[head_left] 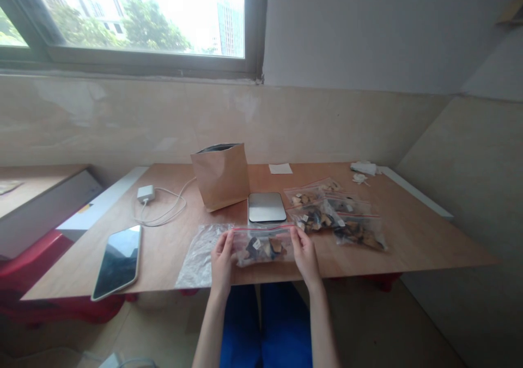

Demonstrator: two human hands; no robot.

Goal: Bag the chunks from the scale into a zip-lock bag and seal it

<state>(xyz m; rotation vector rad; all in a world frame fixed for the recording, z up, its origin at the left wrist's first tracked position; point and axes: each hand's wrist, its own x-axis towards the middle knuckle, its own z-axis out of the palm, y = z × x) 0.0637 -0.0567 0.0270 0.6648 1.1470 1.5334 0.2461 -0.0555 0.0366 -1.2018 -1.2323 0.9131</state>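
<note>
Between my hands is a clear zip bag [265,249] with a red seal strip along its top, holding brown and dark dried pieces and a small white label. My left hand [222,256] pinches its upper left corner. At the upper right corner, my right hand [304,251] grips the bag the same way. Just beyond it sits a flat scale [267,207] with a silver top. A clear plastic bag [199,256] lies flat beside my left hand. Several filled zip bags [316,219] lie in an overlapping group to the right of the scale.
An open brown paper pouch [223,177] stands behind and left of the scale. A tablet [118,262] lies at the table's [425,237] left front edge, its cable running to a white charger [146,194]. White paper [280,169] and crumpled tissue [363,168] lie at the back.
</note>
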